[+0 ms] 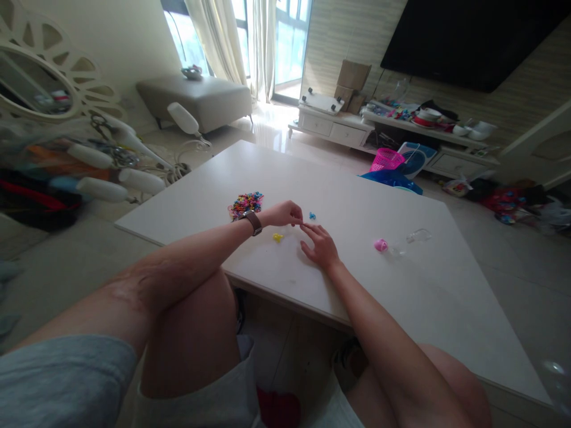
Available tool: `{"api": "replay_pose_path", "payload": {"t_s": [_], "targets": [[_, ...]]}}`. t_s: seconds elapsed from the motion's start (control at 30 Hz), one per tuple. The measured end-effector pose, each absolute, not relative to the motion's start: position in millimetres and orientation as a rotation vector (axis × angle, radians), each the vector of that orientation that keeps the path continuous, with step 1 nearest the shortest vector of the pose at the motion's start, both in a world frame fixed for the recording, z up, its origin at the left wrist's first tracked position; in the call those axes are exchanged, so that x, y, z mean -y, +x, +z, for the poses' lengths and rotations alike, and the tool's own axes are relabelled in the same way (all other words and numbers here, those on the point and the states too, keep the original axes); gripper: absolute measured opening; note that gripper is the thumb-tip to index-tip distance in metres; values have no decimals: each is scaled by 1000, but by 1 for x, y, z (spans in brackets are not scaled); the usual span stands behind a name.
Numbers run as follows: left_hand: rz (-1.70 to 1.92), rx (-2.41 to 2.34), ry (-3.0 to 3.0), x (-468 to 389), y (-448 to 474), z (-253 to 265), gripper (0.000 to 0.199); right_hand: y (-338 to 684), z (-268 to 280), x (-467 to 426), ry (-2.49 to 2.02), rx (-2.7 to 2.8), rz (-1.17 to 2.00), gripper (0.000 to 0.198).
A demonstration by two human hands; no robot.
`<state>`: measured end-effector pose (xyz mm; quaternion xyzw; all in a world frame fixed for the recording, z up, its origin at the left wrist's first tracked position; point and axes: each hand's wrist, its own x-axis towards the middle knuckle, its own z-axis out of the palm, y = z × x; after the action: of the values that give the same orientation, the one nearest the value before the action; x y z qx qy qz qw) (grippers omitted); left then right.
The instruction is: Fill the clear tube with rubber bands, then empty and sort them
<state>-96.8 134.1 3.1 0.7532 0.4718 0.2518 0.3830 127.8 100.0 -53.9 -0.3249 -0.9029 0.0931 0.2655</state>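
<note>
Left hand (285, 213) curled narrow, fingertips pinched, contents too small to tell. Right hand (320, 245) flat, fingers spread on white table (357, 285). Yellow bit (278, 237) near; colourful pile (245, 204) far left. Living rm.

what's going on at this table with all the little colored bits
A person sits at a white table, both hands out over it. The left hand, watch on its wrist, pinches something too small to make out, and the right hand lies flat, fingertips meeting the left. A pile of small colorful clips sits beyond the left wrist. Loose yellow, blue and pink pieces lie nearby.
</note>
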Motion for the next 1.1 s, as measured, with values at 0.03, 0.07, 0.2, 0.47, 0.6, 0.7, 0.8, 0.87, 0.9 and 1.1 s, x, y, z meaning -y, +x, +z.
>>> {"api": "replay_pose_path", "payload": {"t_s": [0.03,0.07,0.2,0.47,0.6,0.7,0.8,0.87,0.9,1.1], "targets": [[650,-1204,1912,-134,-96,3,18,128,-55,-100,-877,2432,252,51],[659,-1202,1901,-134,-96,3,17,128,-55,-101,-877,2427,253,51],[690,-1184,1853,-134,-94,4,12,127,-57,-101,-876,2412,255,49],[850,-1471,1741,-145,-114,-1,13,127,-58,-102,-893,2383,246,44],[922,-1585,1533,-154,-132,-17,14,127,-58,-102,-912,2376,250,43],[958,-1621,1418,-157,-138,-26,16,126,-57,-101,-948,2385,259,42],[955,-1606,1348,-156,-137,-28,26,125,-55,-100,-991,2396,266,42],[938,-1588,1325,-154,-135,-25,34,124,-55,-100,-1013,2402,264,42],[933,-1590,1318,-153,-134,-23,37,123,-55,-100,-1026,2404,258,43],[898,-1702,1363,-152,-133,-15,28,120,-60,-105,-1300,2285,147,41]]}}
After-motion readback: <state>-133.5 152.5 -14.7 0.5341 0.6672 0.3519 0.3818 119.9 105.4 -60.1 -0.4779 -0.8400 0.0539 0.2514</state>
